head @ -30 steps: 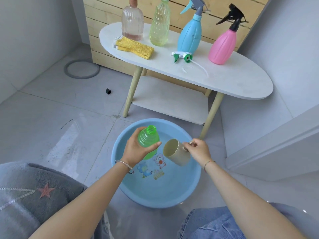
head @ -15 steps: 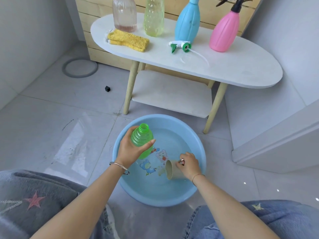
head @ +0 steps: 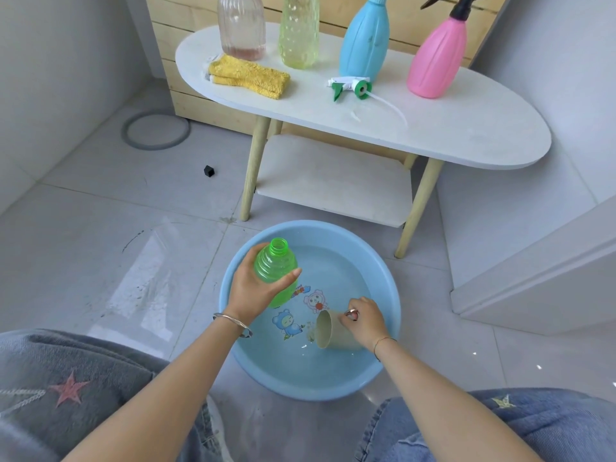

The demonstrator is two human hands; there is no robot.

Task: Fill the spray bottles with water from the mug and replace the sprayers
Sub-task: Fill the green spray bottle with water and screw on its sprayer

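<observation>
The left hand [head: 253,288] grasps the uncapped green bottle [head: 276,271], holding it above the far left part of the blue basin [head: 383,265]. The right hand [head: 363,320] grips the handle of the beige mug [head: 333,333], which lies tipped on its side in the basin water, mouth facing left. The detached green-and-white sprayer [head: 353,87] lies on the white table [head: 466,135], near the blue spray bottle [head: 365,41].
</observation>
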